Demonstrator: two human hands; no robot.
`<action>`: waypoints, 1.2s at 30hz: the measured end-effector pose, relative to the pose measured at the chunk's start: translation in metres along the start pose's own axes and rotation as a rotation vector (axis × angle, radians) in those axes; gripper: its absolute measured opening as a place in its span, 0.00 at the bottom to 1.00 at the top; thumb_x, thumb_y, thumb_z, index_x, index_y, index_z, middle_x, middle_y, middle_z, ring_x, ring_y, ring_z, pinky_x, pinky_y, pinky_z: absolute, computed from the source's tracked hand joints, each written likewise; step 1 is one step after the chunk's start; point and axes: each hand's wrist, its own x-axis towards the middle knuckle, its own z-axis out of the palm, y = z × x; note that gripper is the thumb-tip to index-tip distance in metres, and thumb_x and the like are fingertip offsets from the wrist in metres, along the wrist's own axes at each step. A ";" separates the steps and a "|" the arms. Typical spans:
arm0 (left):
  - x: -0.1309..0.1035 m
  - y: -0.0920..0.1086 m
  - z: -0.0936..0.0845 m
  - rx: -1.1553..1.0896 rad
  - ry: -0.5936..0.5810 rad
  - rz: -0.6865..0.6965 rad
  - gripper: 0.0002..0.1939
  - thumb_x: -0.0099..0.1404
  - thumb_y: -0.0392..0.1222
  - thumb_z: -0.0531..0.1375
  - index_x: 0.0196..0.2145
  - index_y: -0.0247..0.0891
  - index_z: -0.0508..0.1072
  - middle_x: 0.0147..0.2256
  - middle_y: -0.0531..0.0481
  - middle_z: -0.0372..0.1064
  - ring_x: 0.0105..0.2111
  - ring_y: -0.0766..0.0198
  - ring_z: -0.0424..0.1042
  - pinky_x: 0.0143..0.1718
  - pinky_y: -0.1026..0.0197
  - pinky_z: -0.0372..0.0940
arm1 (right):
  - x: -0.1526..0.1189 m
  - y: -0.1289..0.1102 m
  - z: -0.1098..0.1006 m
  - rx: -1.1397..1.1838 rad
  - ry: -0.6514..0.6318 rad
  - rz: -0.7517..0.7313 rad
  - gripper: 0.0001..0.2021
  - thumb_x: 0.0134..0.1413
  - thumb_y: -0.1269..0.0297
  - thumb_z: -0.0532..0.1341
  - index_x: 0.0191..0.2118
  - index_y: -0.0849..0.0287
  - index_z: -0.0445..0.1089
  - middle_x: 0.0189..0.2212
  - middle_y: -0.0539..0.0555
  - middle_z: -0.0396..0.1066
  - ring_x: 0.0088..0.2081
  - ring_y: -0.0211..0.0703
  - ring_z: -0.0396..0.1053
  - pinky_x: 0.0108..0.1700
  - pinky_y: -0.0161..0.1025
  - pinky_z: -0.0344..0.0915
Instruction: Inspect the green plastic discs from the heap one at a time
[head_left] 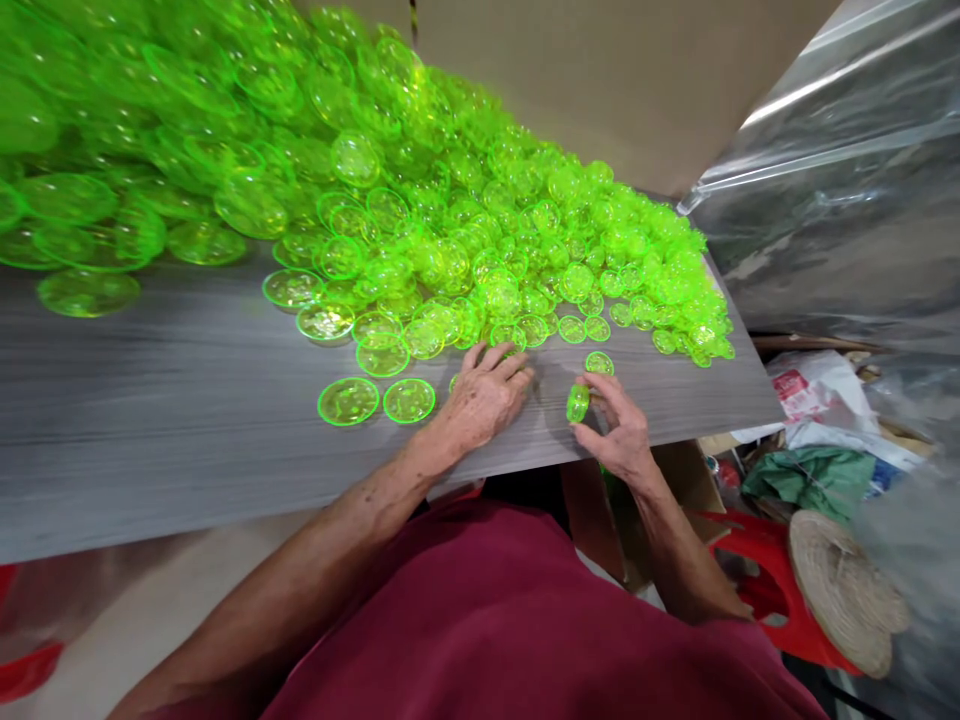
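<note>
A large heap of clear neon-green plastic discs (427,250) spreads over a grey wood-grain table (187,400). My left hand (491,390) lies palm down at the near edge of the heap, fingers stretched forward onto the discs there. What lies under its palm is hidden. Between thumb and fingers, my right hand (619,425) pinches a short stack of green discs (577,403), held on edge just above or on the table; I cannot tell which. One loose disc (599,363) lies flat just beyond it. Two more discs lie side by side left of my left hand.
A cardboard panel (600,80) stands behind the heap, with clear plastic sheeting (825,180) at the right. Below the table's right end are an open cardboard box (679,490), bags, and a red stool (765,590) with a straw hat (844,590).
</note>
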 end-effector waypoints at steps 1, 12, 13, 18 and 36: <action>0.000 0.000 0.000 -0.006 0.000 -0.004 0.15 0.70 0.35 0.59 0.51 0.39 0.80 0.57 0.40 0.76 0.61 0.43 0.69 0.63 0.34 0.59 | 0.000 -0.002 0.000 0.000 0.004 -0.011 0.29 0.52 0.68 0.65 0.62 0.52 0.69 0.57 0.59 0.73 0.60 0.53 0.70 0.60 0.54 0.71; 0.000 -0.001 0.002 -0.014 -0.003 -0.011 0.14 0.70 0.35 0.59 0.50 0.39 0.80 0.56 0.40 0.76 0.61 0.43 0.69 0.63 0.33 0.60 | -0.005 0.007 -0.013 0.088 0.052 0.218 0.20 0.59 0.63 0.59 0.57 0.52 0.74 0.46 0.56 0.80 0.43 0.49 0.78 0.48 0.50 0.75; 0.000 -0.001 0.001 -0.014 -0.002 -0.010 0.14 0.70 0.35 0.59 0.50 0.38 0.80 0.56 0.40 0.76 0.61 0.43 0.69 0.63 0.33 0.60 | -0.004 0.008 -0.015 -0.042 0.013 0.177 0.21 0.58 0.64 0.60 0.57 0.53 0.74 0.47 0.57 0.79 0.45 0.51 0.77 0.50 0.52 0.74; 0.000 -0.001 0.001 -0.031 -0.004 -0.010 0.15 0.69 0.35 0.59 0.51 0.39 0.80 0.56 0.39 0.76 0.61 0.42 0.69 0.64 0.33 0.59 | 0.003 0.002 -0.025 -0.497 -0.275 -0.011 0.32 0.50 0.70 0.63 0.64 0.56 0.68 0.56 0.62 0.74 0.56 0.60 0.69 0.58 0.59 0.67; -0.001 -0.003 0.004 -0.014 0.036 0.012 0.14 0.72 0.37 0.56 0.49 0.38 0.80 0.54 0.40 0.78 0.60 0.42 0.70 0.62 0.33 0.60 | 0.044 0.022 0.014 -0.792 0.045 0.037 0.36 0.56 0.76 0.51 0.72 0.58 0.54 0.40 0.59 0.65 0.44 0.54 0.62 0.47 0.51 0.63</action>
